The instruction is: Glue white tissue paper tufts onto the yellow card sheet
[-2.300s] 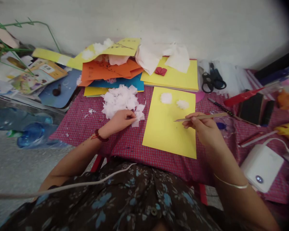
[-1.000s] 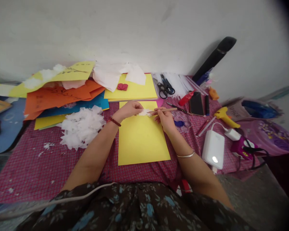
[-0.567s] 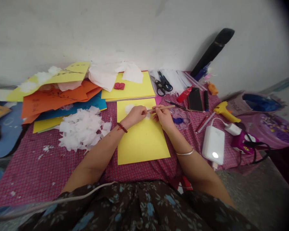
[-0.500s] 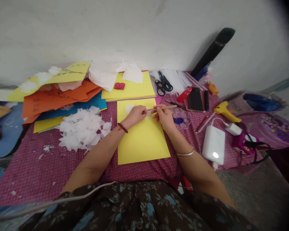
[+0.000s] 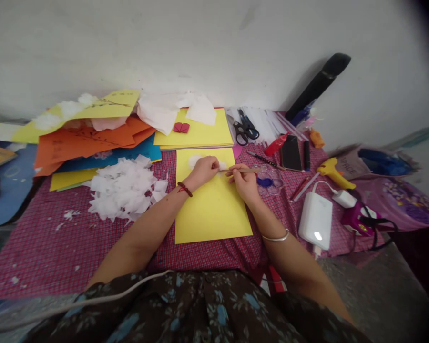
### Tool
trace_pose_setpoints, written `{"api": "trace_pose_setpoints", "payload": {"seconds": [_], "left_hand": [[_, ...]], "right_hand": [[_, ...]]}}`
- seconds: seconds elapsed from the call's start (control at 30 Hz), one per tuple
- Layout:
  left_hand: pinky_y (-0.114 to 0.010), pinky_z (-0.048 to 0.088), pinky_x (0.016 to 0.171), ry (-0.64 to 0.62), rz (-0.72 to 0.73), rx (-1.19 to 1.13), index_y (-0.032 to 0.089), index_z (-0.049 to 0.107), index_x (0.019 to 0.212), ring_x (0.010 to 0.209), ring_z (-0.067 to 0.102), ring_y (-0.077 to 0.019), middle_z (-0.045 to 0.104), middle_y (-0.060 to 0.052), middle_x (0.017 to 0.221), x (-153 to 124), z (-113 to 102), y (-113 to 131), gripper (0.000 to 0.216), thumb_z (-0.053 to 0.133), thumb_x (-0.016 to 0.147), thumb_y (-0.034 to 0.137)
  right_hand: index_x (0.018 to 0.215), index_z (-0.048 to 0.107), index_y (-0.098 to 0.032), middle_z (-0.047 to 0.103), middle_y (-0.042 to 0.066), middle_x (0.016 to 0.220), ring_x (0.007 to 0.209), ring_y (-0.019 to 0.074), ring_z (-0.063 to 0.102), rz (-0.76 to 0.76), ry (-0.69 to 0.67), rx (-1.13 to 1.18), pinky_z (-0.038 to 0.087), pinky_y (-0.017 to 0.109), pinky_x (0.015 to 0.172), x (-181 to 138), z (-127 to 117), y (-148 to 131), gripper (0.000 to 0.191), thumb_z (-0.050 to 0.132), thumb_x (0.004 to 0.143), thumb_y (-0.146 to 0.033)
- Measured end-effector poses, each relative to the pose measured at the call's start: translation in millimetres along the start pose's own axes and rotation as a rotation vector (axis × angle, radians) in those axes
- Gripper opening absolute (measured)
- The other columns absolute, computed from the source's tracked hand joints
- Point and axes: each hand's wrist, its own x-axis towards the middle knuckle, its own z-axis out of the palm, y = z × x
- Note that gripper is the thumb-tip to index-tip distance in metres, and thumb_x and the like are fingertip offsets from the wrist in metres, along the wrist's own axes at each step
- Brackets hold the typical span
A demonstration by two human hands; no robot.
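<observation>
A yellow sheet of paper (image 5: 213, 209) lies in front of me, with a fluffy white tissue patch (image 5: 193, 161) near its top left. My right hand (image 5: 243, 183) holds a thin brown stick (image 5: 248, 170) lengthwise between thumb and fingers, its left end pointing at my other hand. Over the upper part of the sheet, my left hand (image 5: 204, 171) is closed in a pinch close to that end. A bit of white tissue (image 5: 222, 166) shows beside its fingertips; whether it is gripped or lies on the sheet, I cannot tell.
Left of the sheet is a heap of white tissue scraps (image 5: 123, 188), below stacked orange cards (image 5: 89, 143). Scissors (image 5: 243, 131), a phone (image 5: 291, 152) and a palette with blue paint (image 5: 266, 182) lie to the right. Farther right are a white power bank (image 5: 316, 221) and yellow glue gun (image 5: 334, 172).
The right end of the stick has dipped, and my right hand has moved slightly lower. My left hand stays pinched at nearly the same spot. The camera view has shifted a little.
</observation>
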Motion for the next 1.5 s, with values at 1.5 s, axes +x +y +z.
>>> {"api": "trace_pose_setpoints", "payload": {"seconds": [1.5], "left_hand": [[-0.026,0.045,0.067,-0.262,0.111,0.159,0.016,0.065,0.077,0.068,0.058,-0.0133,0.063,-0.001,0.074,-105,-182,25,0.006,0.06,0.076,0.013]], "right_hand": [[0.08,0.059,-0.021,0.065,0.001,0.062,0.046,0.0127,0.057,0.021,0.018,0.038,0.048,0.027,0.047,-3,-5,2,0.039,0.063,0.082,-0.059]]}}
